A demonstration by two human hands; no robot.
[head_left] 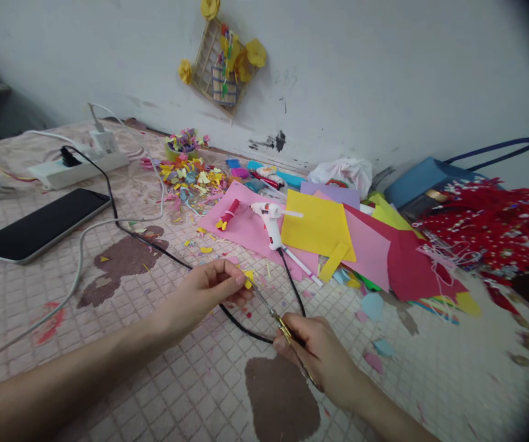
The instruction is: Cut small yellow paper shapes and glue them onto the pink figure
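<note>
Between the thumb and fingers of my left hand (220,283) is a small yellow paper piece (249,279). My right hand (317,351) is closed round the gold handles of a pair of scissors (284,328). The blades point up and left and reach the yellow piece; whether they are parted I cannot tell. Just beyond my hands, a white hot glue gun (271,222) lies on pink paper (250,230) with a clear glue stick in its back. Left of it lies a red paper roll (230,214) with a yellow bit at its lower end.
Yellow paper (317,224) and other coloured sheets spread to the right, near red tinsel stems (489,224) and a blue bag (423,178). Paper scraps (195,178) lie at the back. A tablet (40,224) and a power strip (80,169) are left. A black cord (172,256) runs beneath my hands.
</note>
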